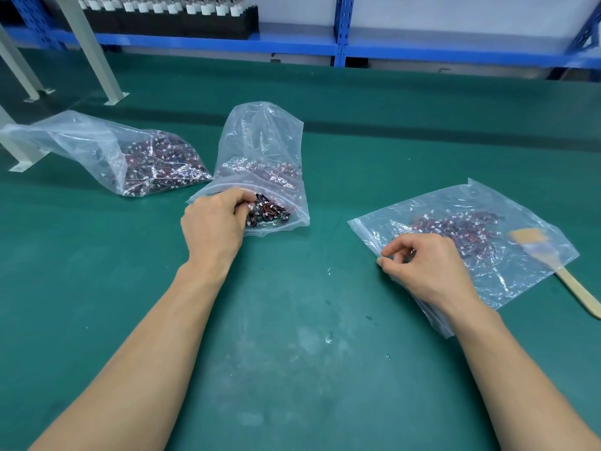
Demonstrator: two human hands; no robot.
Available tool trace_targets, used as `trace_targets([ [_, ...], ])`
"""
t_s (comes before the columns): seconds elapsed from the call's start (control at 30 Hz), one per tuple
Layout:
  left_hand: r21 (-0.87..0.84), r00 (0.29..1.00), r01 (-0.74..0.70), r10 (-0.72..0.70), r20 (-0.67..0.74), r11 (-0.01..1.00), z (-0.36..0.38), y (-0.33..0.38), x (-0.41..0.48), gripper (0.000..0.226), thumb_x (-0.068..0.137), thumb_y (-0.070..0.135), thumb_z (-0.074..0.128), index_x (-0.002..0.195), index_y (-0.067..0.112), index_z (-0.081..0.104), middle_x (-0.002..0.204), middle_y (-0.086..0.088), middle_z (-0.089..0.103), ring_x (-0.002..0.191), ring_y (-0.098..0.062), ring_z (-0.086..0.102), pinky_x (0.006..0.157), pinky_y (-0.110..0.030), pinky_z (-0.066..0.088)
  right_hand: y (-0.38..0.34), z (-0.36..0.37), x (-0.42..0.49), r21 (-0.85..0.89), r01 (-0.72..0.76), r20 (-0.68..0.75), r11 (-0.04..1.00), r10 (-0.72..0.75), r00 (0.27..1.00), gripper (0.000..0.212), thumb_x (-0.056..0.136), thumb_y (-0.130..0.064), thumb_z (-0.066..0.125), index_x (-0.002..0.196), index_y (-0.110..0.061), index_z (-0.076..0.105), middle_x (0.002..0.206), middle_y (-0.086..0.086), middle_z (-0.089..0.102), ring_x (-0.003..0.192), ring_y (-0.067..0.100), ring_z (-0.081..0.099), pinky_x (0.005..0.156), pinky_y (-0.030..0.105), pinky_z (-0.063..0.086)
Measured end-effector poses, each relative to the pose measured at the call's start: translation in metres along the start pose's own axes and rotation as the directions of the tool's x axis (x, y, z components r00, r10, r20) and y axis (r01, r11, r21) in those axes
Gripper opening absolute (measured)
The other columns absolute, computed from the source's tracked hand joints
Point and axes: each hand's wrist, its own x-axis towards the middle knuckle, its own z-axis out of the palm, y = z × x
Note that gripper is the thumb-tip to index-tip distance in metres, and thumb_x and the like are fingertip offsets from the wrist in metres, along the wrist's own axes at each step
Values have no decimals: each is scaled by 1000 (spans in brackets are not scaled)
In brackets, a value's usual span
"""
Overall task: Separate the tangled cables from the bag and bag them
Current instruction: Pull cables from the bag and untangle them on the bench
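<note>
Cables are gripped in open bag by left hand, flat bag right of it pinched by right hand; gentle pull-out likely needed.

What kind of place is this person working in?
Probably a factory or an electronics assembly workshop. The signs are a long green work mat, clear plastic bags stuffed with small red-and-black cables, and blue metal racking behind, holding rows of white-topped parts.

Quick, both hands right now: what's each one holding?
Left hand: grips cables inside the middle bag.
Right hand: pinches the flat bag at its near edge.
</note>
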Motion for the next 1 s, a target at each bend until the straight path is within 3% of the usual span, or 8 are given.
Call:
trace_targets([
  [0.13, -19, 998, -65, 64, -22, 998, -3, -3, -3, 16, 86, 22, 75, 98, 31, 80, 102, 12, 77, 99, -17, 69, 60, -24, 36, 0, 0, -1, -6, -2, 4, 1000, 2, 1000, 15, 75, -24, 78, 66, -32, 68, 56, -16, 62, 59, 5, 60, 67, 38, 58],
  [0.23, 8, 988, -152, 152, -6, 988, -3, -7, -3, 12, 89, 29, 74, 99, 30, 80, 102, 15, 75, 100, -22, 60, 69, -29, 43, 0, 0, 0, -12, -6, 4, 1000, 6, 1000, 15, 75, -24, 78, 67, -32, 68, 55, -17, 61, 60, 5, 60, 68, 38, 58],
  [0.33, -43, 981, -193, 194, 24, 980, -1, -12, -1, 12, 89, 30, 75, 96, 23, 81, 99, 10, 76, 93, -26, 57, 78, -26, 36, 0, 0, 0, -13, -9, 9, 1000, 10, 1000, 16, 75, -24, 78, 66, -32, 68, 54, -17, 60, 60, 6, 61, 68, 38, 58],
  [0.5, -200, 989, -132, 142, 33, 971, -1, -13, -3, 14, 84, 12, 79, 98, 11, 81, 96, -4, 78, 91, -25, 72, 84, -37, 53, 1, 1, 0, -4, -11, 7, 1000, 11, 1000, 15, 75, -25, 79, 67, -31, 68, 55, -17, 61, 60, 6, 61, 69, 38, 58],
  [0.6, -225, 991, -123, 131, 20, 967, -2, -14, -5, 15, 84, 8, 77, 98, 10, 81, 96, -4, 78, 89, -20, 74, 83, -29, 52, 0, 0, -1, 0, -11, 6, 1000, 11, 1000, 14, 75, -25, 79, 67, -30, 69, 54, -16, 61, 60, 8, 61, 70, 38, 58],
  [0.73, -223, 986, -157, 166, 22, 962, -3, -12, -7, 12, 86, 10, 76, 98, 10, 80, 95, -5, 78, 88, -22, 74, 81, -37, 56, -4, 1, -4, -32, 1, -15, 999, -1, 1000, 15, 75, -36, 81, 69, -31, 68, 58, -18, 61, 62, 6, 61, 67, 35, 56],
  [0.87, -205, 982, -172, 184, 37, 963, -3, -13, -7, 13, 89, 13, 74, 100, 10, 80, 102, -4, 77, 97, -26, 71, 86, -40, 55, -17, 4, -4, -115, 42, -80, 992, -52, 995, 13, 79, -43, 77, 75, -34, 68, 61, -18, 61, 66, -3, 57, 60, 27, 44],
  [1.0, -167, 986, -162, 167, 16, 973, -3, -13, -8, 15, 92, 16, 71, 105, 14, 79, 100, -1, 74, 96, -28, 63, 83, -34, 48, -37, 15, 0, -88, 130, -15, 988, -131, 991, 14, 81, -43, 75, 74, -33, 69, 60, -19, 61, 60, -2, 55, 60, 26, 43],
])
